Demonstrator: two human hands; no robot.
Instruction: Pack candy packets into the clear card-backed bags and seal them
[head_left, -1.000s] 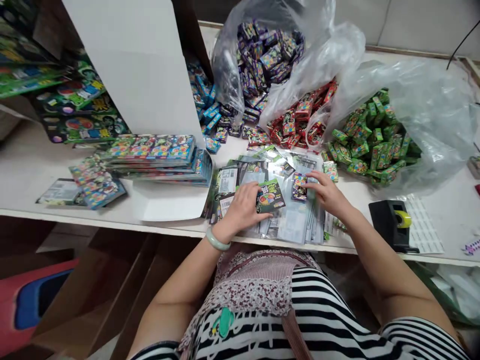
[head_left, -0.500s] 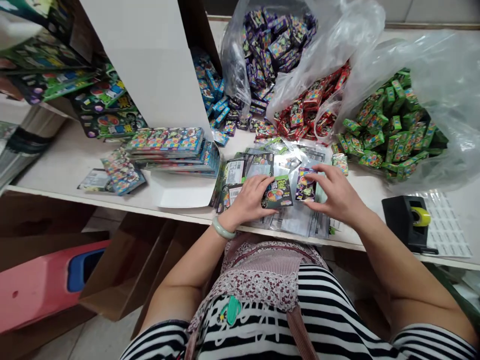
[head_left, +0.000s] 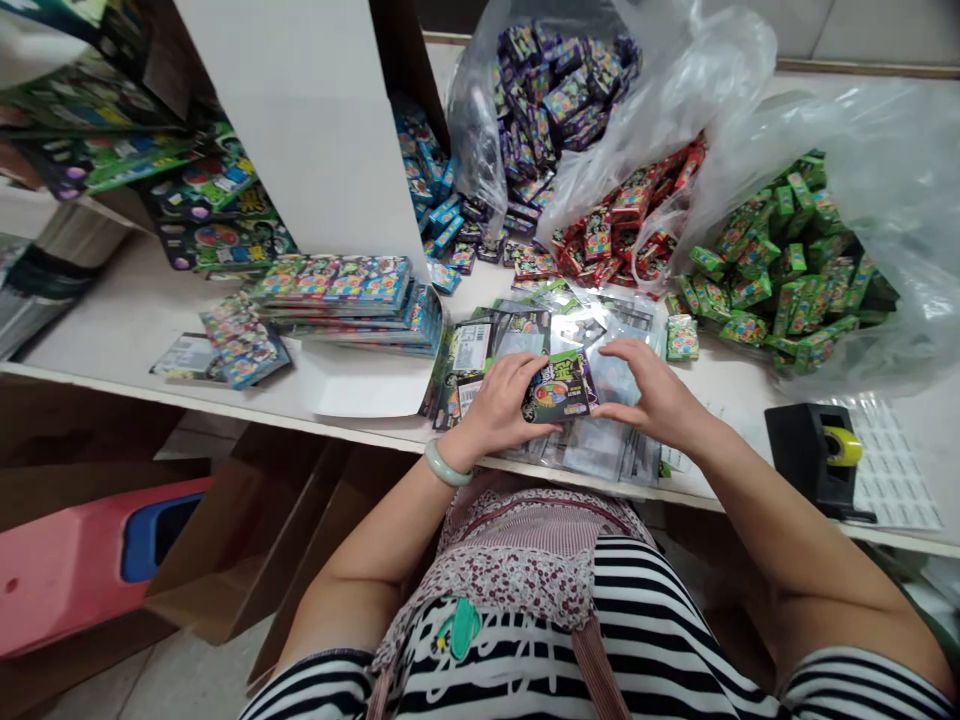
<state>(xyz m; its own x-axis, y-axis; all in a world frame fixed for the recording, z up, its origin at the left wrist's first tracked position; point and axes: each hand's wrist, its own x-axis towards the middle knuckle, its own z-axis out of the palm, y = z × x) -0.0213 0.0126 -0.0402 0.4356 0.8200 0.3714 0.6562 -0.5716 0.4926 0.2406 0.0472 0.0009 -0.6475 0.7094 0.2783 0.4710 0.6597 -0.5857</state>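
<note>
My left hand [head_left: 504,402], with a pale green bangle at the wrist, grips a small black printed packet [head_left: 556,388] with green lettering between thumb and fingers. A narrow strip of a purple candy box [head_left: 588,372] shows at the packet's right edge; the rest is hidden, apparently inside the packet. Close beside that edge is my right hand [head_left: 646,392], thumb and index finger spread apart, with the thumb tip near or touching the packet's lower right corner. Beneath both hands lie clear plastic sleeves [head_left: 596,445] and flat black printed packets [head_left: 471,345].
Behind are clear bags of purple boxes [head_left: 570,95], red boxes [head_left: 630,205] and green boxes [head_left: 795,260]. One green box [head_left: 681,338] stands apart. Stacked printed packs [head_left: 345,300] sit left, beside a white tray [head_left: 367,385]. A tape dispenser [head_left: 814,455] is right.
The purple box has moved left, from my right hand's grasp to mostly out of sight at the black packet. My right hand followed it left and its fingers are now off its face.
</note>
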